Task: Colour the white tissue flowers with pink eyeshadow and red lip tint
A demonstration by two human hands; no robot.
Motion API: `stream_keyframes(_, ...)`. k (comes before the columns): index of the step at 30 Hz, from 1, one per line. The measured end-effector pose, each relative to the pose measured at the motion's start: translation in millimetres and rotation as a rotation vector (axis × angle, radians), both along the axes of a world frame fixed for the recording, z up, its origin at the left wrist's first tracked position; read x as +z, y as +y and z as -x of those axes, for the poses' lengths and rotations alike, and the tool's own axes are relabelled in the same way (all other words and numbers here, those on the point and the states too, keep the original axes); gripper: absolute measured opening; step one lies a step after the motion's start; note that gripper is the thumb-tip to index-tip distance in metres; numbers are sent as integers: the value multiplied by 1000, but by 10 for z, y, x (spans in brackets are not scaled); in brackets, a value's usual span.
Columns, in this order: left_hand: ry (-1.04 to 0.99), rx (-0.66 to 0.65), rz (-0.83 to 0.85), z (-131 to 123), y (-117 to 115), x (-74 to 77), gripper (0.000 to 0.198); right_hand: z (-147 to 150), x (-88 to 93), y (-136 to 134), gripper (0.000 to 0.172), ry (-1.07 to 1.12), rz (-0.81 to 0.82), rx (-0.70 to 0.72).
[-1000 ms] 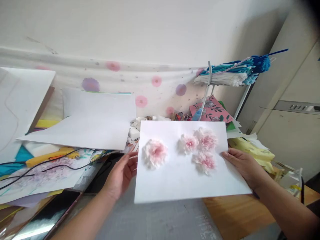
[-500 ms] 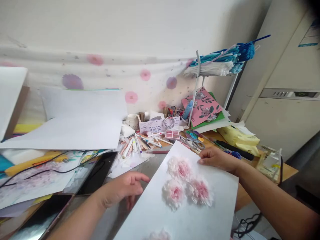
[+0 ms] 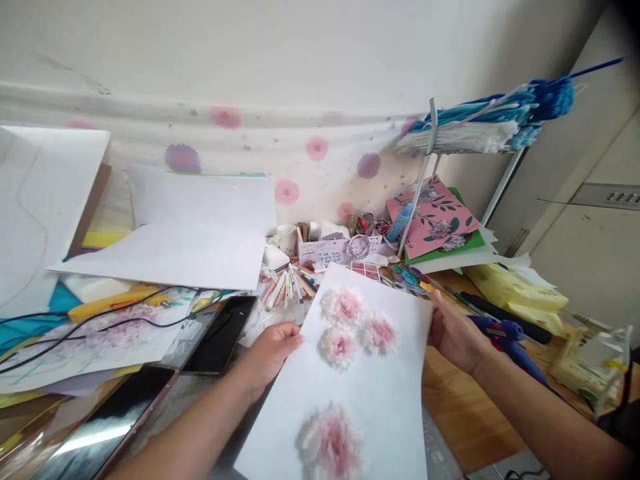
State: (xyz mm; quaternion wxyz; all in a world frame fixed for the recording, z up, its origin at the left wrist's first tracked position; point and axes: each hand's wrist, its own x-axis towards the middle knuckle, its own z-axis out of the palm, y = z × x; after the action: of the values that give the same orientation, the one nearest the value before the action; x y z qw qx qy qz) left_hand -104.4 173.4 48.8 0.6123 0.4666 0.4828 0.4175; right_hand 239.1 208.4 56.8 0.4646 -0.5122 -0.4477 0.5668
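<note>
Turned from crosswise a second ago, the white sheet (image 3: 385, 400) now has its long sides running near to far, and the left hand (image 3: 275, 350), free of it half a second ago, has come onto its left edge. The right hand (image 3: 460, 333) has shifted from the far edge to the right edge, close to the far right corner. Both sets of fingers are clamped on the margins, likely to spare the raised petals and hold the sheet steady from both sides. Three pink-and-white flowers (image 3: 367, 331) cluster toward its far end; a single flower (image 3: 334, 440) sits apart, nearer. Held above the surface (image 3: 450, 427), the sheet probably stays clear of the clutter: pens (image 3: 285, 288) beyond, a black phone (image 3: 220, 337) left, a blue glue gun (image 3: 507, 337) right, perhaps parked there within reach.
</note>
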Motion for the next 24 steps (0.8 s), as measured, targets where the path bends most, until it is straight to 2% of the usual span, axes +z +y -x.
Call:
stream_keyframes(2,-28,53,-19,-21,-7,-4,34,93,-59,-63,54,22,26,10)
stream_keyframes(5,-60,100,-40,-70,-33,-11,35,250,-132,-162,35,-12,61,41)
stream_keyframes(7,-62,100,-30,-99,-53,-15,35,331,-167,-205,29,-48,67,44)
stream_keyframes(13,-18,76,39,-111,-80,-24,34,401,-268,-144,28,-161,72,17)
stream_keyframes(17,-6,117,41,-77,-26,-41,33,423,-329,-63,25,-259,88,30)
stream_keyframes(24,40,220,32,-16,73,11,52,509,-354,49,21,-534,46,22)
